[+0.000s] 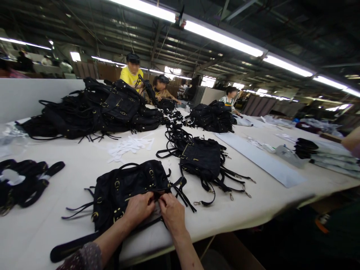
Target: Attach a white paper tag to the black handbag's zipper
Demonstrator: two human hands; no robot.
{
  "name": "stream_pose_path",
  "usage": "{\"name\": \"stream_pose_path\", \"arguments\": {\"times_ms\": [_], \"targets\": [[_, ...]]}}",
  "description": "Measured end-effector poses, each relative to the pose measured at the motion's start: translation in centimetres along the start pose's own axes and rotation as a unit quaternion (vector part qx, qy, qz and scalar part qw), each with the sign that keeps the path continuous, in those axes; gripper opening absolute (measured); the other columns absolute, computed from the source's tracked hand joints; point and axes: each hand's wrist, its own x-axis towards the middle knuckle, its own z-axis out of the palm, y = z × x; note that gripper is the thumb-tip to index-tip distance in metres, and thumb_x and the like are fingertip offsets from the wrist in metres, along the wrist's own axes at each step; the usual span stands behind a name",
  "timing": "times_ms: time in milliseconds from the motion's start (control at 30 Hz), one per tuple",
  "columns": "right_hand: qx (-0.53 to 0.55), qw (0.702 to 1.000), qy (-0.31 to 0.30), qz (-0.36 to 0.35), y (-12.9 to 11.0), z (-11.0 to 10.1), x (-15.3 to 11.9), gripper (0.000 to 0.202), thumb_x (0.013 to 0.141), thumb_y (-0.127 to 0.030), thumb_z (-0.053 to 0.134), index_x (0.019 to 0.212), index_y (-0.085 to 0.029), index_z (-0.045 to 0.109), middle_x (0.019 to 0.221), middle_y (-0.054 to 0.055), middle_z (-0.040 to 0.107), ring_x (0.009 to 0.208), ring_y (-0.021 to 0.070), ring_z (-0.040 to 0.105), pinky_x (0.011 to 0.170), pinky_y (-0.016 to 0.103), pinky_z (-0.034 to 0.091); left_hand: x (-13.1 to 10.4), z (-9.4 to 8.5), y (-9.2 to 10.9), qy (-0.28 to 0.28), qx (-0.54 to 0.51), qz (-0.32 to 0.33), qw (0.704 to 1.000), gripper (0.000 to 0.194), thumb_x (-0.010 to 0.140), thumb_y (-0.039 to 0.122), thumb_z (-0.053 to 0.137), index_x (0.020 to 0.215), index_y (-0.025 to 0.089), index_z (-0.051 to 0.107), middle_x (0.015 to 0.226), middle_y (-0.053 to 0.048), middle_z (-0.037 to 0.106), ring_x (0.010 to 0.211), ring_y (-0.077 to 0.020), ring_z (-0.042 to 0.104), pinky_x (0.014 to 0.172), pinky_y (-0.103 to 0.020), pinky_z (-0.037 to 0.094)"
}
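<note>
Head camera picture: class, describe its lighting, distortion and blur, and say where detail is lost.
Head view: bright ceiling tube lights blow out; the wide lens bends the white table edge; the lower right corner is dark and smeared; both hands on the black bag are sharp.

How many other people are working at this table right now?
3, all at the far side: a person in a yellow shirt, a person in tan beside them, a person in white further right. More may be hidden.

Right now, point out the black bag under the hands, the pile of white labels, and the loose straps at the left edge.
black bag (123, 183), head view, upper front panel.
white labels (128, 147), head view, middle of pile.
loose straps (30, 183), head view, middle of bundle.
</note>
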Motion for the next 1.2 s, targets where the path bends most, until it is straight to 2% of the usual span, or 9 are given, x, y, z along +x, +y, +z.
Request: {"name": "stream_pose_path", "arguments": {"times_ms": [233, 500, 700, 900, 1067, 1200], "targets": [[0.014, 1.000, -0.011, 0.000, -1.0, 0.0, -0.8, 0.012, 0.090, -0.022, 0.053, 0.082, -0.024, 0.063, 0.087, -0.001, 0.068, 0.085, 0.0124, 0.062, 0.067, 0.023, 0.035, -0.6, -0.3, -1.5, -0.016, -0.061, 0.007, 0.998, 0.018, 0.084, 0.023, 0.048, 0.090, 0.023, 0.065, 0.086, -0.002, 0.075, 0.081, -0.0205, 0.070, 0.067, -0.027, 0.042], [-0.034, 0.999, -0.002, -0.008, -1.2, 0.4, -0.5, 0.010, 0.091, -0.025, 0.056, 0.083, -0.025, 0.062, 0.086, -0.002, 0.067, 0.084, 0.0131, 0.061, 0.065, 0.026, 0.031, -0.4, 0.1, -2.0, -0.014, -0.072, 0.010, 0.997, 0.015, 0.081, 0.023, 0.050, 0.084, 0.022, 0.065, 0.083, -0.003, 0.074, 0.079, -0.0214, 0.069, 0.063, -0.028, 0.037], [-0.070, 0.997, 0.006, -0.016, -1.7, 0.8, -0.4, 0.009, 0.090, -0.024, 0.058, 0.081, -0.024, 0.061, 0.084, -0.002, 0.067, 0.083, 0.0136, 0.060, 0.063, 0.027, 0.029, -0.4, 0.1, -2.0, -0.014, -0.071, 0.013, 0.997, 0.016, 0.083, 0.024, 0.049, 0.085, 0.022, 0.065, 0.085, -0.003, 0.074, 0.081, -0.0215, 0.069, 0.065, -0.028, 0.039], [-0.100, 0.994, -0.005, -0.046, -1.7, 1.2, -0.4, 0.011, 0.091, -0.022, 0.055, 0.081, -0.023, 0.061, 0.085, 0.000, 0.066, 0.085, 0.0148, 0.060, 0.068, 0.027, 0.033, -0.6, -0.1, -1.7, -0.015, -0.062, 0.014, 0.998, 0.016, 0.084, 0.024, 0.049, 0.085, 0.022, 0.065, 0.087, -0.004, 0.075, 0.084, -0.0228, 0.069, 0.069, -0.029, 0.042], [-0.096, 0.993, -0.035, -0.060, -1.6, 0.5, -0.8, 0.017, 0.090, -0.013, 0.050, 0.088, -0.024, 0.062, 0.091, 0.000, 0.067, 0.091, 0.0165, 0.060, 0.074, 0.026, 0.038, -0.6, 0.0, -1.8, -0.020, -0.054, 0.011, 0.998, 0.016, 0.086, 0.025, 0.050, 0.088, 0.022, 0.066, 0.089, -0.005, 0.075, 0.087, -0.0235, 0.069, 0.071, -0.029, 0.044], [-0.080, 0.994, -0.041, -0.055, -1.8, 0.1, -0.7, 0.029, 0.092, -0.011, 0.046, 0.110, -0.028, 0.061, 0.093, 0.000, 0.069, 0.090, 0.0171, 0.062, 0.073, 0.027, 0.039, -0.6, 0.0, -2.0, -0.019, -0.052, 0.013, 0.998, 0.016, 0.086, 0.025, 0.049, 0.088, 0.022, 0.065, 0.089, -0.004, 0.074, 0.085, -0.0225, 0.068, 0.070, -0.028, 0.044]]}}
